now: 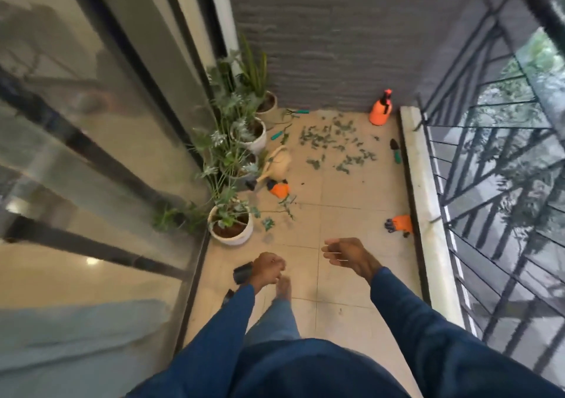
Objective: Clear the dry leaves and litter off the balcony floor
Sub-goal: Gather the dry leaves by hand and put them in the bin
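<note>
Left grip (269, 270) seems clenched, blurred; right grip (348, 255) released; open tiles (336, 214) between pots (230, 229) and kerb (428, 202), leaves (333, 143) beyond.

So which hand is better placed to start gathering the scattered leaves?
Probably right: the right hand is open, empty and nearer the leaves; the left hand is curled, further back.

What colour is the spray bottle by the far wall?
Orange spray bottle, seen in the head view.

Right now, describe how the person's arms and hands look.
The long dark blue left sleeve and matching right sleeve reach the wrists. The left hand and right hand are bare, ungloved. Blur hides finer detail.
</note>
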Tool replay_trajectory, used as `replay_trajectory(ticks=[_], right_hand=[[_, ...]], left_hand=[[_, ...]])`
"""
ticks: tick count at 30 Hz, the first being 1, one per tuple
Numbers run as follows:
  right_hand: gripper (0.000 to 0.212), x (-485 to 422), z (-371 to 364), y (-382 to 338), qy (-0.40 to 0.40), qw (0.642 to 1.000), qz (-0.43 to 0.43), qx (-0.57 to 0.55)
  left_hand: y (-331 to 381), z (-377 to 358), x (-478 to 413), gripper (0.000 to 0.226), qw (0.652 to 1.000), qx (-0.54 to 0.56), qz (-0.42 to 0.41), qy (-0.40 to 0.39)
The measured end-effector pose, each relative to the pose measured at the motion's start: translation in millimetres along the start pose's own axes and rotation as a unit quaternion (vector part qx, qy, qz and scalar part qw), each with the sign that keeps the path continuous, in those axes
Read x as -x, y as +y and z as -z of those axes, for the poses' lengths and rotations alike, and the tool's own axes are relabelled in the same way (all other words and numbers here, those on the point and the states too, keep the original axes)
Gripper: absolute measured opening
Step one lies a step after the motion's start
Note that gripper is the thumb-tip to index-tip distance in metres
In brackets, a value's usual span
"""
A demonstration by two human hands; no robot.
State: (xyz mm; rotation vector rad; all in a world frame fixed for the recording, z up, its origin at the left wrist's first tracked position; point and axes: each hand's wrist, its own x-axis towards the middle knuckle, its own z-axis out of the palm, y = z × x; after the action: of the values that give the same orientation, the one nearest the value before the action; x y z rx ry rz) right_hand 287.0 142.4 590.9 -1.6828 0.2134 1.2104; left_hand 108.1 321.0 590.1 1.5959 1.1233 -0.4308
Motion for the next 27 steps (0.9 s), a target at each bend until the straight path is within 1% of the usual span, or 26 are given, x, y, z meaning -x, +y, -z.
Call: replay_trajectory(ticks=[5,9,14,17,19,24,27], right_hand=[[0.017,-24,18,-32,0.033,0.998,-0.012,-0.059],[0.02,-56,32,-63,0.046,0.995,-0.008,-0.093],[0.019,-89,46,-114,0.068,0.992,-0.01,-0.11],[0.019,-110,62,-146,0.088,0.989,0.001,-0.123],[0.019,-123,76,-161,0.099,0.988,0.003,-0.122],[0.018,-167,123,-192,0.088,0.986,0.017,-0.142],[0.028,-204,155,-214,0.055,0.984,0.036,-0.166]], left_hand=[[62,-4,-46,0.018,0.999,-0.02,-0.029,-0.036],[112,2,-93,0.019,0.997,-0.021,-0.052,-0.054],[163,17,-150,0.018,0.996,-0.038,-0.066,-0.056],[199,19,-185,0.022,0.992,-0.062,-0.078,-0.071],[224,14,-204,0.021,0.99,-0.077,-0.077,-0.084],[289,-11,-254,0.019,0.988,-0.081,-0.069,-0.108],[331,-28,-284,0.016,0.988,-0.091,-0.059,-0.108]])
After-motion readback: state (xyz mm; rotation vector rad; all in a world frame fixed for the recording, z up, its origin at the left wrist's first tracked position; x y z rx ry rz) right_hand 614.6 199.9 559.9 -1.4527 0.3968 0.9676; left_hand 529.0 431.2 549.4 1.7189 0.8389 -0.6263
